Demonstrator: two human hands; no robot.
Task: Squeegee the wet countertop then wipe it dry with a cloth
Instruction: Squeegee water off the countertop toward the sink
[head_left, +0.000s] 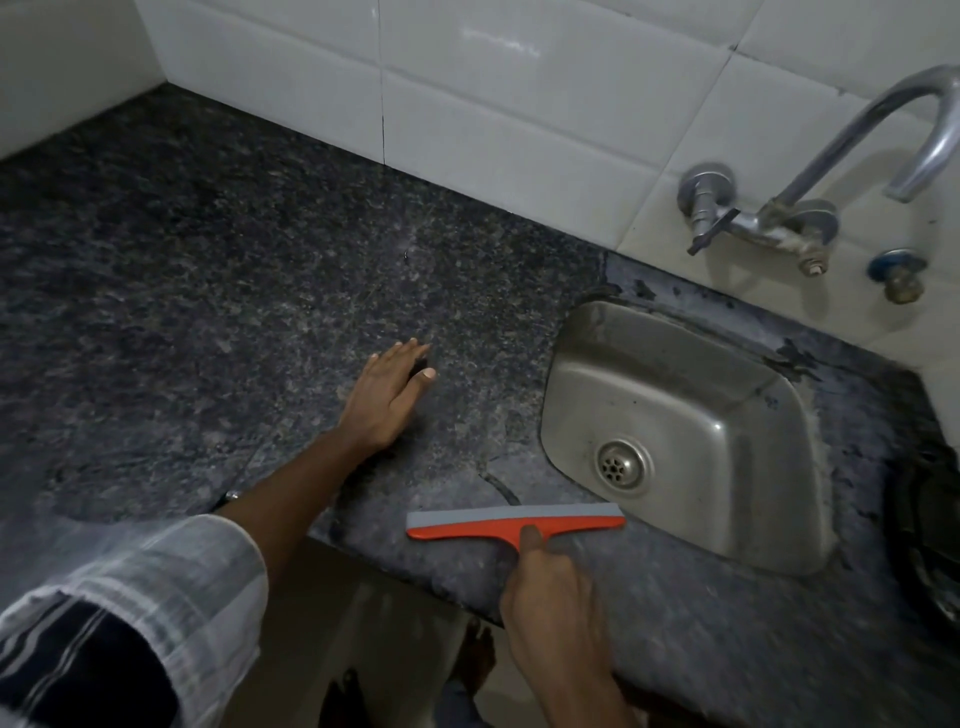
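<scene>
A dark speckled granite countertop fills the middle of the view. My right hand grips the handle of an orange squeegee whose grey rubber blade lies on the counter near the front edge, just left of the sink. Further back on the counter, my left hand rests flat, palm down, fingers stretched out and holding nothing. No cloth is visible.
A steel sink with a round drain is set into the counter at the right. A metal tap juts from the white tiled wall above it. The floor and bare feet show below the counter's front edge.
</scene>
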